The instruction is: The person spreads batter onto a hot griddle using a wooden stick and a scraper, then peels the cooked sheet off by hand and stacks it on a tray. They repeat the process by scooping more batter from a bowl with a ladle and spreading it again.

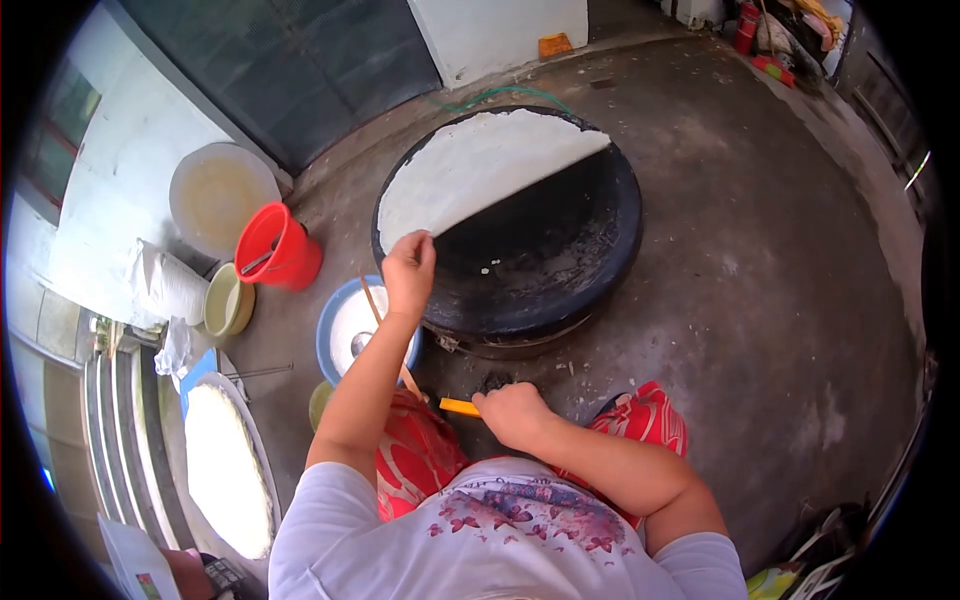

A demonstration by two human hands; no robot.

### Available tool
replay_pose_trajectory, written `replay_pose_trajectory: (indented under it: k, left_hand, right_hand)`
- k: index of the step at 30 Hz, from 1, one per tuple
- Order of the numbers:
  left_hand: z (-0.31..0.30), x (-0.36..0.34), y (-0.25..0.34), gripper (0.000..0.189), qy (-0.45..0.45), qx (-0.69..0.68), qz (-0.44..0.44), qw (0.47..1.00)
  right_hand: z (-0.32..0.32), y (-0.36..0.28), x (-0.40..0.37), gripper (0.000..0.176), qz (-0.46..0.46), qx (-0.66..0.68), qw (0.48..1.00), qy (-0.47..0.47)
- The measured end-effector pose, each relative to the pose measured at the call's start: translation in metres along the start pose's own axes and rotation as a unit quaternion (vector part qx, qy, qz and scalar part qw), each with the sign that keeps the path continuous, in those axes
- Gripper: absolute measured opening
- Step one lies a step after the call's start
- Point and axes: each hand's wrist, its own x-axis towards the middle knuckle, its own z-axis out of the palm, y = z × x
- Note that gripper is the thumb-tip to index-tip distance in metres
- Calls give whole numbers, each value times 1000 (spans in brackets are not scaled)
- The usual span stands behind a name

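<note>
A large round black griddle [560, 250] stands on the floor in front of me. A thin white pancake [480, 165] covers its far left half, with a straight edge running across the middle. At the near left end of that edge, my left hand [408, 272] is closed, its fingertips pinching the pancake. My right hand [515, 414] is low, near my knees, wrapped round a flat yellow-orange strip [460, 407] whose kind I cannot make out. Beside my left forearm, a blue basin [326, 335] contains white batter, a metal ladle [360, 343] and a wooden stick [371, 298].
On the left are a red bucket [290, 255], a green basin [225, 305], a round board [220, 195] against the wall, and a tray of white sheets [225, 470]. A green hose [510, 91] lies behind the griddle. Another person's arm [190, 570] shows at bottom left.
</note>
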Motion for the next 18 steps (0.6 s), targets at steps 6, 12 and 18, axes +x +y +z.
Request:
replay_pose_trajectory:
  k: [6,12,18]
  left_hand:
    - [-20,-16,21,16,-33,45,166,984]
    - [-18,-68,5,18,-255,29,218,942]
    - [23,-84,-97,63,56,293,-210,931]
  right_hand:
    - [-1,0,-1,15,2,11,1000,-17]
    - [3,-1,-4,13,-22,3,1000,-6]
    - [4,-1,-3,12,-17,-4,1000,-7]
